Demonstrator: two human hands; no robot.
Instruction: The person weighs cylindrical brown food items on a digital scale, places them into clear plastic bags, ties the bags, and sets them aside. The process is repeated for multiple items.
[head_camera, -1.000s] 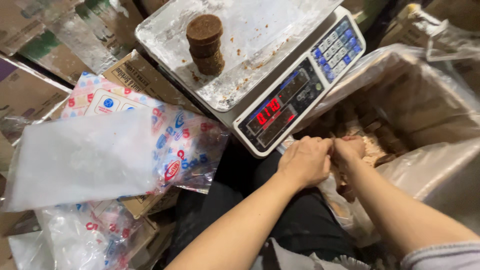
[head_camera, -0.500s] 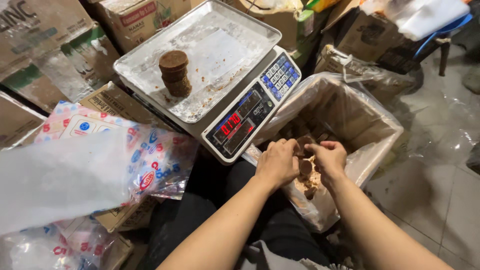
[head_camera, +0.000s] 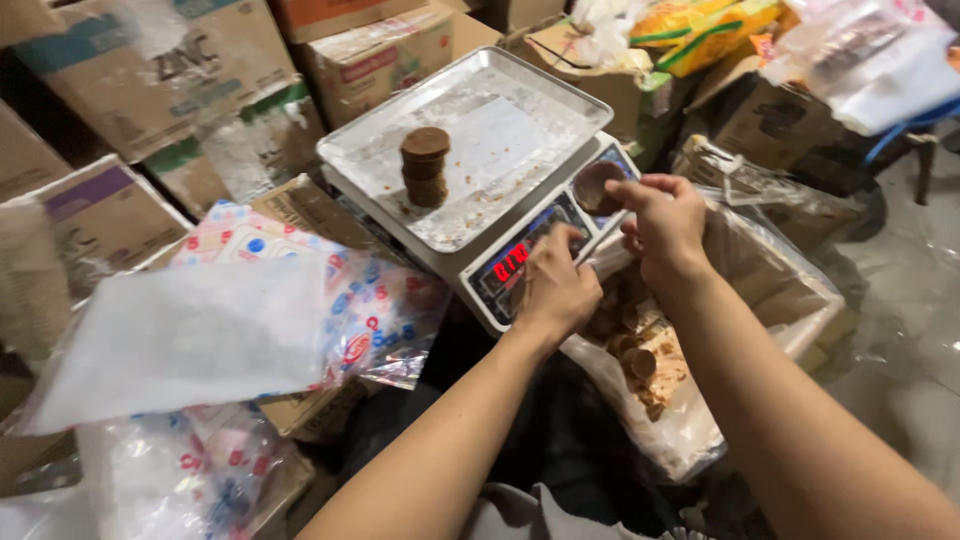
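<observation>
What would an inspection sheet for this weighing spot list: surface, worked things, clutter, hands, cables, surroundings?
Surface: digital scale with crumb-strewn metal tray, red display lit.
Worked things: stack of brown discs upright on the tray; one brown disc in hand; more loose in a plastic-lined box.
Clutter: printed plastic bags beside the scale.
Hands: right hand pinches the disc above the scale's keypad; left hand over the display, contents hidden.
Cables: nothing seen.
Surroundings: cardboard cartons behind, grey floor.
</observation>
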